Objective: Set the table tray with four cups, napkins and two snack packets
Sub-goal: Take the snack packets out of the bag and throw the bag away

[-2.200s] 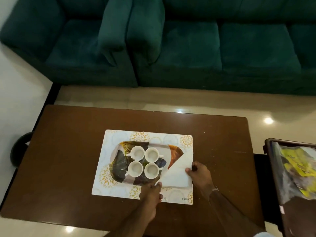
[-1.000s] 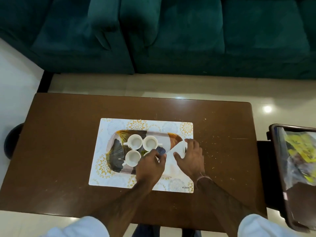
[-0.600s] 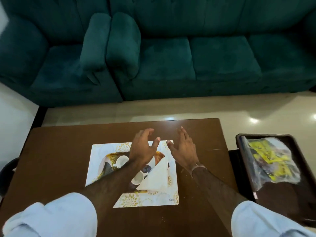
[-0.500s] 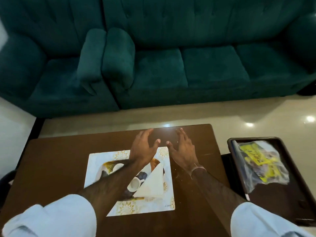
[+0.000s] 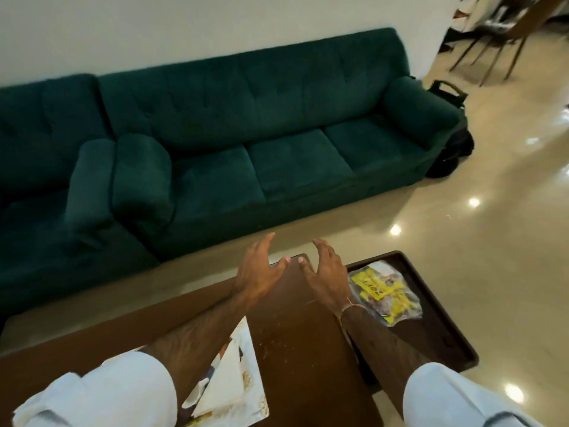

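My left hand and my right hand are raised above the far end of the brown table, both empty with fingers spread. A folded white napkin lies on the patterned tray at the bottom of the view, on a white and gold placemat. My left arm hides most of the tray and the cups; part of one white cup shows. A clear bag with yellow snack packets lies on a dark tray to the right of my right hand.
A long dark green sofa stands beyond the table across a strip of glossy beige floor. A second green seat is at the left. Dark chairs stand at the far top right.
Both hands let go of the napkin and lifted off the tray toward the table's far right. The view swung up and right, so the tray slid to the bottom edge.
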`<state>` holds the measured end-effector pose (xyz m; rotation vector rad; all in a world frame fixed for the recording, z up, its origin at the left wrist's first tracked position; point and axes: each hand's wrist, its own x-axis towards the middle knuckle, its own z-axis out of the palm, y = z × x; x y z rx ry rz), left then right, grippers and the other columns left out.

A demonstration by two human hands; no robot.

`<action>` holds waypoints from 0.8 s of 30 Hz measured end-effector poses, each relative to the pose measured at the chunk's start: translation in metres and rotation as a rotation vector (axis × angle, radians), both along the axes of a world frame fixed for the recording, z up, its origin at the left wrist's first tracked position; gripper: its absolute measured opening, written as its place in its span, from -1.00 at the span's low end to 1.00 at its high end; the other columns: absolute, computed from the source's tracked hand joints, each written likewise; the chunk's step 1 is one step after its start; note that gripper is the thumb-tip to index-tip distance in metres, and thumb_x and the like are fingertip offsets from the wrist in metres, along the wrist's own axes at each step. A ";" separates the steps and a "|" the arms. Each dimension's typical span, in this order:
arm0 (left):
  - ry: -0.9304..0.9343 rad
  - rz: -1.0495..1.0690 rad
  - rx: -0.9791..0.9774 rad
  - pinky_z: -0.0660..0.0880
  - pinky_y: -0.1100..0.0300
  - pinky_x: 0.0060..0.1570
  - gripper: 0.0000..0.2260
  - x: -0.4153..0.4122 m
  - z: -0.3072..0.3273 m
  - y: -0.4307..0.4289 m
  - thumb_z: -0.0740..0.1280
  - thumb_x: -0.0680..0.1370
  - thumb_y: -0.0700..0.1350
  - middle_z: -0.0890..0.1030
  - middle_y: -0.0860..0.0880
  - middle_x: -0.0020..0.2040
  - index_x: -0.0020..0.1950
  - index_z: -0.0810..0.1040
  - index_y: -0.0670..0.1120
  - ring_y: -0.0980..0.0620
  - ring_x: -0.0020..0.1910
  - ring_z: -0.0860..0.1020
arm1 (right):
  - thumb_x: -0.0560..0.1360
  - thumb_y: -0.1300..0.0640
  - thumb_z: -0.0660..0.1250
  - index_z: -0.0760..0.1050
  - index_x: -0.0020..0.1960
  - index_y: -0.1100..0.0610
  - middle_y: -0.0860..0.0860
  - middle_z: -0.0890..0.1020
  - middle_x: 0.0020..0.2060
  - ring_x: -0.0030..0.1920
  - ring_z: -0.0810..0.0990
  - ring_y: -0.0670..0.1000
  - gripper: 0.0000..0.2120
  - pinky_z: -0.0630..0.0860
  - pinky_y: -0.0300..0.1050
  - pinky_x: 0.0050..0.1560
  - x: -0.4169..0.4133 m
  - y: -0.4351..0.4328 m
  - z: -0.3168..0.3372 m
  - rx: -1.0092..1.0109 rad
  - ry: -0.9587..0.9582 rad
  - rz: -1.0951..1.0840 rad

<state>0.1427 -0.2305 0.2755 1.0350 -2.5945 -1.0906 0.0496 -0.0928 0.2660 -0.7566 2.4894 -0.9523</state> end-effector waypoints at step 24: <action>-0.259 -0.437 0.065 0.52 0.05 0.19 -0.49 -0.193 -0.155 0.184 0.43 0.50 0.09 0.55 -0.01 0.32 0.41 0.43 0.01 -0.01 0.26 0.52 | 0.58 -0.23 0.19 0.15 0.58 -0.03 0.00 0.18 0.60 0.52 0.25 0.16 -0.36 0.18 0.32 0.46 -0.145 0.234 -0.144 0.183 -0.165 -0.359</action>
